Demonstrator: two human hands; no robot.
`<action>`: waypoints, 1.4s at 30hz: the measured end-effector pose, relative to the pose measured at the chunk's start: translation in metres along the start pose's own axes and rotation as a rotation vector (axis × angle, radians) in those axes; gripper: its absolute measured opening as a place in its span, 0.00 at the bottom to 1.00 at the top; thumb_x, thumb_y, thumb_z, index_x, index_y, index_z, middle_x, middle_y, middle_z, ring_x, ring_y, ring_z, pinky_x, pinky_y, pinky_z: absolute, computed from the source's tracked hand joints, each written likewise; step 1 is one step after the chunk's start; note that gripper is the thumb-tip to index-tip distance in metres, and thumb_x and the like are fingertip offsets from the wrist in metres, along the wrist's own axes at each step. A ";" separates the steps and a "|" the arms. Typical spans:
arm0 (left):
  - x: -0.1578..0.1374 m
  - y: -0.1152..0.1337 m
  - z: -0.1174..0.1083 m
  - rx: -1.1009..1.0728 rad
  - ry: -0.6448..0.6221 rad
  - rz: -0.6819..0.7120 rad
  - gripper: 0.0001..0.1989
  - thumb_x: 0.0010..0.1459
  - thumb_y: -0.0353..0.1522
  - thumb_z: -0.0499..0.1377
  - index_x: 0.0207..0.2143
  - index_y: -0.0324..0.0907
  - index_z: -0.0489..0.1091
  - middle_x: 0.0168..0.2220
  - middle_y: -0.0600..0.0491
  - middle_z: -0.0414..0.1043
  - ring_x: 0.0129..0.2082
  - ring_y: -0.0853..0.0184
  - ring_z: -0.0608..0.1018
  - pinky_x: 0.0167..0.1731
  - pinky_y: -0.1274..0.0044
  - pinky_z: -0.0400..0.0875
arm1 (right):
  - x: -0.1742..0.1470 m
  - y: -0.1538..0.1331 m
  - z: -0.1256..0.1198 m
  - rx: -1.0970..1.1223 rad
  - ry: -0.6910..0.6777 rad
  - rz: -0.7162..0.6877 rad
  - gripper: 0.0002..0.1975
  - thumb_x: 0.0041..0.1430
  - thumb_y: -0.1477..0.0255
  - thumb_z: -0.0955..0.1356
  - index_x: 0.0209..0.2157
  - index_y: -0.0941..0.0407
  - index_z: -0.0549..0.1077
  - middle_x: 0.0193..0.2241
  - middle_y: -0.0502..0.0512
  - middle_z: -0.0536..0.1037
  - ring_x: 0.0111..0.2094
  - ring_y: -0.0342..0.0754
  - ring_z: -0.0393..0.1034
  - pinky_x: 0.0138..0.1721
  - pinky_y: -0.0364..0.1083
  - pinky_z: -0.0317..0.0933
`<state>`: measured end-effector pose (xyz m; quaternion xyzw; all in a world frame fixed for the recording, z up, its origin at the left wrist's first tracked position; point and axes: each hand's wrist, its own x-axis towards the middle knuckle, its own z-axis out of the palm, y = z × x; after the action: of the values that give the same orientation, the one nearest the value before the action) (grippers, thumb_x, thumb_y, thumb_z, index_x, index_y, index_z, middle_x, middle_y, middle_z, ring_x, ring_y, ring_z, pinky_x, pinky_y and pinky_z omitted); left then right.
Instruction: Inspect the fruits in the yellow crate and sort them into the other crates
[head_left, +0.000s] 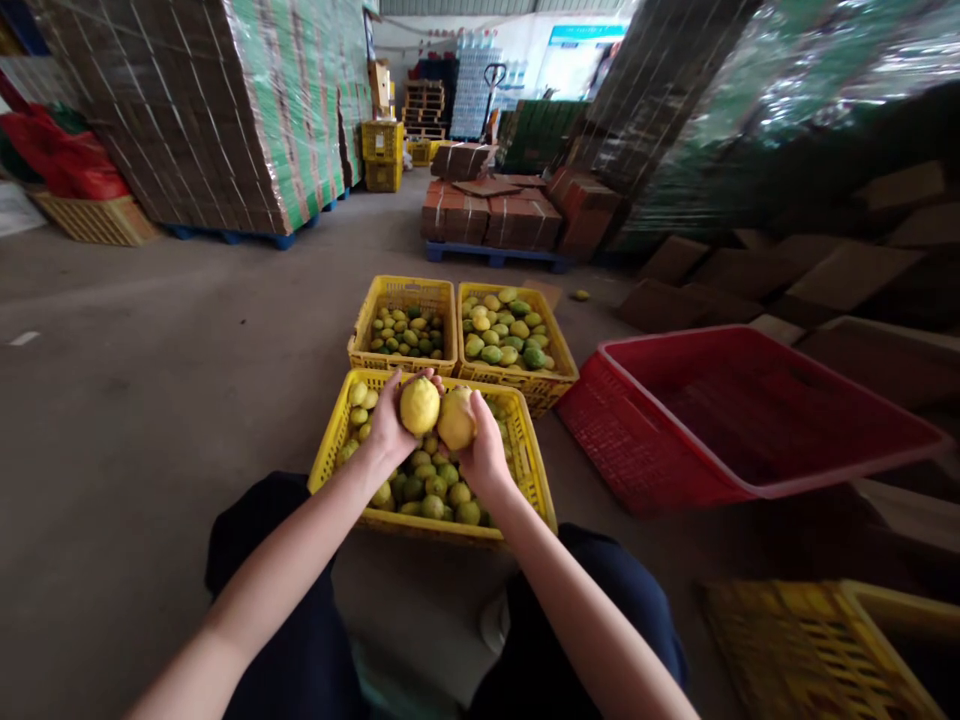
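My left hand [388, 418] is closed round a yellow lemon [419, 406]. Beside it, my right hand [486, 446] grips a second, paler lemon [457, 419], its fingers mostly hidden behind the fruit. Both lemons are held close together above a yellow crate [541, 500] with many yellow-green lemons [433, 506] inside. Behind that crate stand two more yellow plastic crates. The left one [358, 352] holds smaller, greener lemons [409, 332], and the right one [566, 375] holds larger yellow and green lemons [504, 328].
A red plastic crate [637, 440] leans at the right, near flattened cardboard [847, 270]. Another yellow crate [787, 630] is at the lower right. Farther back, stacked cardboard [517, 215] rests on a blue pallet [495, 256]. A wrapped stack [210, 110] rises at the left.
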<state>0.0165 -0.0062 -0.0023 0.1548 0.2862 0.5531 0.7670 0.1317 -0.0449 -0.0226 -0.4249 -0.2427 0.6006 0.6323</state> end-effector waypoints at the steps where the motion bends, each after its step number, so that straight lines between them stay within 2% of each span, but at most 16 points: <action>1: 0.000 0.001 0.001 -0.064 0.007 -0.039 0.16 0.62 0.37 0.54 0.38 0.37 0.77 0.33 0.46 0.80 0.41 0.60 0.82 0.44 0.70 0.78 | 0.003 -0.001 0.000 0.093 -0.011 0.072 0.19 0.54 0.54 0.70 0.37 0.55 0.72 0.25 0.49 0.76 0.20 0.45 0.68 0.14 0.41 0.58; 4: -0.001 0.008 0.003 -0.173 -0.027 -0.091 0.19 0.65 0.32 0.50 0.52 0.37 0.74 0.42 0.44 0.80 0.45 0.61 0.82 0.46 0.69 0.78 | 0.012 -0.011 -0.001 0.311 -0.029 0.183 0.14 0.58 0.60 0.67 0.36 0.57 0.73 0.23 0.51 0.78 0.18 0.44 0.68 0.12 0.40 0.56; 8: 0.001 0.012 0.008 -0.243 -0.075 -0.074 0.21 0.68 0.33 0.48 0.59 0.40 0.70 0.46 0.45 0.80 0.44 0.65 0.82 0.41 0.76 0.79 | 0.017 -0.021 -0.001 0.529 0.028 0.146 0.13 0.64 0.62 0.64 0.40 0.56 0.75 0.27 0.52 0.81 0.22 0.44 0.73 0.21 0.41 0.68; 12: 0.010 0.000 0.010 -0.293 -0.032 -0.035 0.22 0.68 0.34 0.48 0.59 0.41 0.71 0.45 0.47 0.81 0.41 0.66 0.83 0.39 0.78 0.79 | 0.021 -0.019 0.004 0.630 0.009 0.145 0.15 0.65 0.59 0.63 0.41 0.54 0.76 0.31 0.52 0.82 0.29 0.46 0.78 0.29 0.43 0.73; 17: 0.018 -0.012 0.015 -0.409 0.001 -0.006 0.22 0.67 0.33 0.47 0.57 0.41 0.73 0.44 0.48 0.82 0.36 0.69 0.83 0.39 0.80 0.78 | 0.025 -0.018 0.013 0.702 0.002 0.144 0.15 0.64 0.58 0.64 0.36 0.53 0.76 0.32 0.50 0.83 0.30 0.46 0.77 0.30 0.44 0.74; 23: 0.021 -0.009 0.020 -0.484 -0.010 0.030 0.20 0.65 0.31 0.48 0.51 0.39 0.76 0.36 0.48 0.81 0.33 0.70 0.82 0.38 0.80 0.78 | 0.032 -0.019 0.018 0.751 -0.038 0.079 0.13 0.64 0.60 0.65 0.35 0.53 0.75 0.32 0.49 0.83 0.30 0.44 0.77 0.32 0.43 0.74; 31: 0.023 -0.006 0.018 -0.533 0.012 0.028 0.19 0.65 0.31 0.48 0.50 0.39 0.74 0.34 0.49 0.80 0.33 0.70 0.82 0.37 0.81 0.78 | 0.037 -0.012 0.022 0.773 -0.002 0.123 0.13 0.64 0.61 0.64 0.38 0.53 0.76 0.33 0.50 0.83 0.31 0.45 0.77 0.33 0.43 0.74; 34: 0.020 -0.012 0.014 -0.479 0.045 -0.025 0.17 0.65 0.31 0.48 0.48 0.40 0.74 0.32 0.50 0.79 0.32 0.70 0.81 0.35 0.82 0.78 | 0.034 -0.022 0.017 0.799 0.071 0.164 0.16 0.66 0.59 0.62 0.37 0.54 0.76 0.31 0.52 0.83 0.30 0.45 0.77 0.31 0.43 0.74; 38: -0.006 -0.035 0.000 -0.161 0.102 -0.265 0.14 0.62 0.33 0.52 0.44 0.39 0.74 0.32 0.50 0.78 0.30 0.68 0.82 0.27 0.82 0.76 | 0.028 -0.048 -0.005 0.791 0.228 0.156 0.17 0.66 0.60 0.60 0.36 0.54 0.76 0.29 0.53 0.82 0.29 0.45 0.78 0.31 0.42 0.74; 42: -0.064 -0.071 -0.022 0.095 0.008 -0.162 0.13 0.62 0.37 0.55 0.42 0.41 0.75 0.34 0.49 0.80 0.36 0.64 0.83 0.31 0.79 0.78 | 0.018 -0.070 -0.036 0.729 0.286 0.065 0.14 0.63 0.62 0.62 0.36 0.53 0.76 0.29 0.52 0.82 0.32 0.46 0.78 0.32 0.43 0.75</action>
<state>0.0423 -0.0920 -0.0420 0.1649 0.3266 0.4755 0.8000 0.2022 -0.0308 0.0131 -0.2593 0.0910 0.6017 0.7499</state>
